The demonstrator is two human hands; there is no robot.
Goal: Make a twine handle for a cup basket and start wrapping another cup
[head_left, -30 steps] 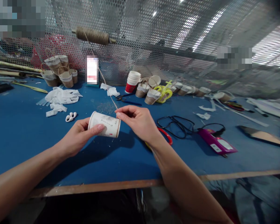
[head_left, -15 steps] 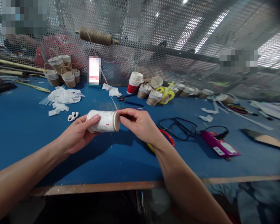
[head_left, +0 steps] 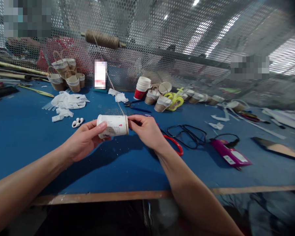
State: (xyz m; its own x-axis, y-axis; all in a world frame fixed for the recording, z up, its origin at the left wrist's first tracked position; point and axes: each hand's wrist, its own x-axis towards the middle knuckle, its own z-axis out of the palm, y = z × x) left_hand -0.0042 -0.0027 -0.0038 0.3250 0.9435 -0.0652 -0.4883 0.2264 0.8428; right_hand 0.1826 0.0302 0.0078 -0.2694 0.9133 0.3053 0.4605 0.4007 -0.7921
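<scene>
My left hand [head_left: 82, 142] is wrapped round a white paper cup [head_left: 115, 126] with printed text and a small red mark. The cup lies on its side in the air, its base toward the right. A ring of brown twine circles the base end. From a spool [head_left: 102, 39] on the mesh panel, the twine strand [head_left: 119, 107] runs down to that end. There my right hand [head_left: 147, 131] pinches the twine with thumb and forefinger, close against the base; the fingertips are partly hidden.
On the blue table [head_left: 108, 177] lie a white glove [head_left: 70, 100], dark-handled pliers [head_left: 137, 107], red-handled scissors [head_left: 175, 144], a black cable [head_left: 186, 134] and a purple device [head_left: 229, 153]. Stacked paper cups [head_left: 143, 86] and twine-wrapped little baskets [head_left: 73, 82] stand along the back.
The cup has turned about its length in my left hand, bringing more printed text into view, and has moved slightly right. My right hand has stayed at the base with the twine.
</scene>
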